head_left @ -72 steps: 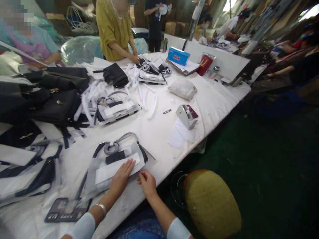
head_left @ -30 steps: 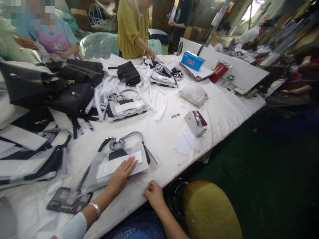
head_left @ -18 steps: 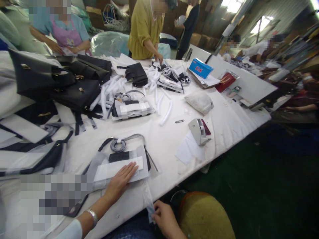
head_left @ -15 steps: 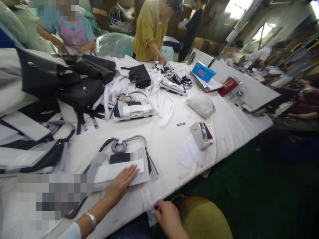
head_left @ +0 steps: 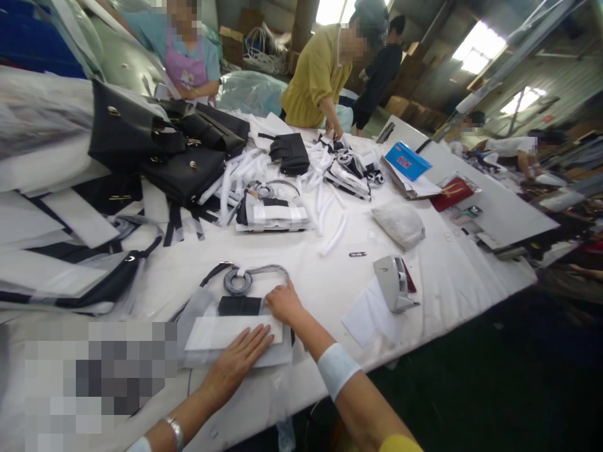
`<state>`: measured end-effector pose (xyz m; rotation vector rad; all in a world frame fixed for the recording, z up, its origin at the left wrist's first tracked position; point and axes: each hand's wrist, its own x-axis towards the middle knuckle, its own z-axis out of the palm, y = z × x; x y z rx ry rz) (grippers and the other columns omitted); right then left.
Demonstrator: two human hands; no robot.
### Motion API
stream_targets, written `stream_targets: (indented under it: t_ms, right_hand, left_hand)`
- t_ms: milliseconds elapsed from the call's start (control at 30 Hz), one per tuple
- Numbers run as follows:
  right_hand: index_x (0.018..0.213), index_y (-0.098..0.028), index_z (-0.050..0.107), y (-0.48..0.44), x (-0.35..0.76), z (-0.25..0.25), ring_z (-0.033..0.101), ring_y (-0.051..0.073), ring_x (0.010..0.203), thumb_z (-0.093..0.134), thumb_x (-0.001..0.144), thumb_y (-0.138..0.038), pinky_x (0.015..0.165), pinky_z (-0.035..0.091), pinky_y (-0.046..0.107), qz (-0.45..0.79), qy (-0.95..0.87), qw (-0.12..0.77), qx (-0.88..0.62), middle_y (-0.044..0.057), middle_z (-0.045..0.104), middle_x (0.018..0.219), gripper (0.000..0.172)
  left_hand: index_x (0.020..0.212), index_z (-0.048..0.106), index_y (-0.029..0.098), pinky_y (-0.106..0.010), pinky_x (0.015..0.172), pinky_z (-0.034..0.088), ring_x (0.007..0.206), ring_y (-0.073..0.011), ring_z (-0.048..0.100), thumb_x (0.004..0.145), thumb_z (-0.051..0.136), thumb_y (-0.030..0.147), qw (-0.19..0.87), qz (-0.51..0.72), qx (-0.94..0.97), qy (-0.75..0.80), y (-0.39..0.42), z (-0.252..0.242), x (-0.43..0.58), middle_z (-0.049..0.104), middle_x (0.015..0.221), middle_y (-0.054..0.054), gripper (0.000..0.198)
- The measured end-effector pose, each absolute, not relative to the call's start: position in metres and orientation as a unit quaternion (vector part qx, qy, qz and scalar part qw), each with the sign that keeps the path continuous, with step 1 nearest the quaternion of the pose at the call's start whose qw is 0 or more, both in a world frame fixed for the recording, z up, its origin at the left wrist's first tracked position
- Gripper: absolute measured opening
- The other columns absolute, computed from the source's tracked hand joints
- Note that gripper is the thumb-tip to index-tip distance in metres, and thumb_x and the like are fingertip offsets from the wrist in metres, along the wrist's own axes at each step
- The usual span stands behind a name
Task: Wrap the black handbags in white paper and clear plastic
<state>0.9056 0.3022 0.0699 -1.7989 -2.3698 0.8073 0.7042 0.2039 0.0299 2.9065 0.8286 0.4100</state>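
A flat bag part wrapped in cloudy plastic (head_left: 200,342) lies in front of me, with a white card strip (head_left: 211,333) across it and a black piece (head_left: 240,306) above the strip. My left hand (head_left: 245,351) rests flat on the strip, fingers stretched out. Curled fingers of my right hand (head_left: 284,304) press at the upper right corner of the bundle. The grey strap (head_left: 268,269) runs up to this hand; what its fingertips pinch is hidden. A coiled grey cord (head_left: 238,281) held by a white band sits above the black piece.
Black handbags (head_left: 183,163) and white rolls (head_left: 230,185) lie at the back left. To the right are thread snips (head_left: 357,254), a grey-white device (head_left: 391,282), a plastic bag (head_left: 399,225) and a blue box (head_left: 407,161). Across the table a person in yellow (head_left: 311,81) works.
My right hand has come up from the table's front edge to the bundle's upper right corner, leaving the clear plastic strip there. My left hand stays on the card. The view has shifted.
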Motion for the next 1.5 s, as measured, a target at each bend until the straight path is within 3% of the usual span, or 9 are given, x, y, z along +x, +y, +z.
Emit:
stream_targets:
  t_ms: [133, 267, 367, 467, 667, 833, 1067, 1267, 1500]
  right_hand:
    - [0.103, -0.022, 0.071, 0.3, 0.91, 0.083, 0.057, 0.029, 0.119, 0.069, 0.084, -0.015, 0.116, 0.018, 0.057, 0.262, -0.75, 0.067, -0.604, 0.009, 0.072, 0.115, 0.021]
    - [0.127, -0.023, 0.058, 0.242, 0.925, 0.098, 0.055, 0.021, 0.12, 0.052, 0.097, -0.024, 0.109, 0.034, 0.038, 0.252, -0.675, 0.151, -0.677, 0.008, 0.065, 0.128, 0.031]
    - [0.102, -0.019, 0.065, 0.156, 0.93, 0.096, 0.063, 0.021, 0.094, 0.043, 0.1, -0.029, 0.088, 0.047, 0.031, 0.255, -0.584, 0.181, -0.749, 0.008, 0.07, 0.098, 0.024]
    - [0.081, -0.02, 0.063, 0.071, 0.918, 0.079, 0.064, 0.022, 0.074, 0.062, 0.087, -0.026, 0.07, 0.049, 0.03, 0.277, -0.498, 0.187, -0.8, 0.004, 0.067, 0.076, 0.009]
    - [0.089, -0.018, 0.057, 0.012, 0.886, 0.036, 0.067, 0.022, 0.069, 0.067, 0.073, -0.017, 0.064, 0.053, 0.029, 0.303, -0.347, 0.259, -0.849, 0.008, 0.066, 0.087, 0.018]
    - [0.083, -0.017, 0.063, 0.011, 0.882, 0.024, 0.067, 0.022, 0.06, 0.067, 0.069, -0.016, 0.056, 0.053, 0.027, 0.372, -0.294, 0.309, -0.825, 0.004, 0.067, 0.069, 0.014]
    - [0.08, -0.022, 0.063, 0.004, 0.871, 0.032, 0.064, 0.025, 0.079, 0.068, 0.073, -0.029, 0.075, 0.049, 0.033, 0.346, -0.272, 0.352, -0.826, 0.005, 0.067, 0.081, 0.011]
    - [0.085, -0.02, 0.057, 0.003, 0.861, 0.023, 0.061, 0.019, 0.054, 0.075, 0.066, -0.04, 0.053, 0.045, 0.026, 0.414, -0.179, 0.394, -0.801, -0.001, 0.062, 0.056, 0.032]
    - [0.071, -0.014, 0.065, -0.008, 0.855, 0.052, 0.057, 0.014, 0.045, 0.079, 0.062, -0.048, 0.045, 0.037, 0.022, 0.524, -0.106, 0.406, -0.741, 0.006, 0.068, 0.055, 0.038]
  left_hand:
    - [0.154, 0.023, 0.019, -0.04, 0.115, 0.038, 0.145, -0.0192, 0.032, 0.095, 0.026, 0.0, 0.054, 0.143, 0.951, 0.269, 0.205, 0.028, 0.703, 0.035, 0.158, -0.004, 0.062]
    - [0.155, 0.021, 0.023, -0.041, 0.116, 0.036, 0.145, -0.0179, 0.031, 0.097, 0.028, 0.002, 0.081, 0.153, 0.95, 0.259, 0.205, 0.026, 0.702, 0.038, 0.157, -0.002, 0.062]
    - [0.155, 0.02, 0.023, -0.042, 0.116, 0.035, 0.146, -0.0187, 0.03, 0.096, 0.028, 0.001, 0.102, 0.156, 0.948, 0.258, 0.205, 0.023, 0.701, 0.036, 0.158, -0.003, 0.064]
    - [0.155, 0.021, 0.024, -0.043, 0.117, 0.034, 0.146, -0.0195, 0.029, 0.094, 0.027, 0.0, 0.113, 0.157, 0.948, 0.255, 0.205, 0.019, 0.701, 0.033, 0.159, -0.003, 0.066]
    - [0.155, 0.021, 0.022, -0.043, 0.116, 0.035, 0.145, -0.0201, 0.033, 0.09, 0.031, -0.001, 0.109, 0.163, 0.948, 0.252, 0.207, 0.024, 0.702, 0.037, 0.157, -0.005, 0.07]
    - [0.155, 0.023, 0.017, -0.046, 0.114, 0.037, 0.144, -0.026, 0.034, 0.094, 0.05, 0.024, 0.102, 0.164, 0.949, 0.249, 0.209, 0.033, 0.704, 0.037, 0.157, -0.01, 0.066]
    - [0.155, 0.022, 0.021, -0.045, 0.111, 0.039, 0.14, -0.0212, 0.042, 0.091, 0.032, -0.001, 0.08, 0.18, 0.946, 0.257, 0.207, 0.018, 0.707, 0.044, 0.152, -0.006, 0.068]
    - [0.154, 0.023, 0.026, -0.046, 0.114, 0.035, 0.139, -0.0201, 0.043, 0.095, 0.028, 0.001, 0.063, 0.183, 0.948, 0.251, 0.203, 0.015, 0.709, 0.046, 0.151, -0.003, 0.065]
    - [0.155, 0.02, 0.02, -0.05, 0.114, 0.034, 0.139, -0.0235, 0.043, 0.094, 0.026, -0.001, 0.059, 0.192, 0.944, 0.262, 0.197, 0.014, 0.718, 0.044, 0.152, -0.009, 0.065]
